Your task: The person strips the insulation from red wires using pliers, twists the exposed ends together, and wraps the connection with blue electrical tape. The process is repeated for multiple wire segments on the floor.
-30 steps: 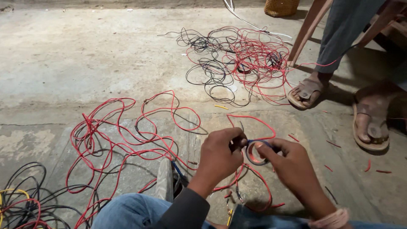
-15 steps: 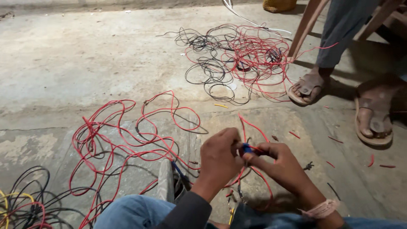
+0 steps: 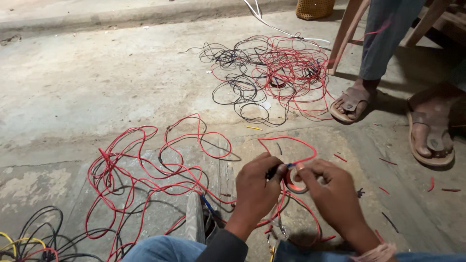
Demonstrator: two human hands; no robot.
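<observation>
My left hand (image 3: 256,187) pinches the end of a red wire (image 3: 286,140) together with a dark wire end, just above the concrete floor. My right hand (image 3: 332,194) holds a small roll of tape (image 3: 294,182) against that wire joint, a short strip of blue tape running to it. The two hands touch at the fingertips. The red wire loops away from the joint in a long tangle (image 3: 145,165) across the floor to my left.
A second tangle of red and black wires (image 3: 272,73) lies farther away. Another person's sandalled feet (image 3: 352,102) and a wooden chair leg (image 3: 347,31) are at the right. More black and yellow wires (image 3: 29,240) sit at bottom left. Cut wire scraps (image 3: 388,161) dot the floor.
My hands have drawn closer together and shifted slightly right. The tape roll has turned around the wire joint between my fingers.
</observation>
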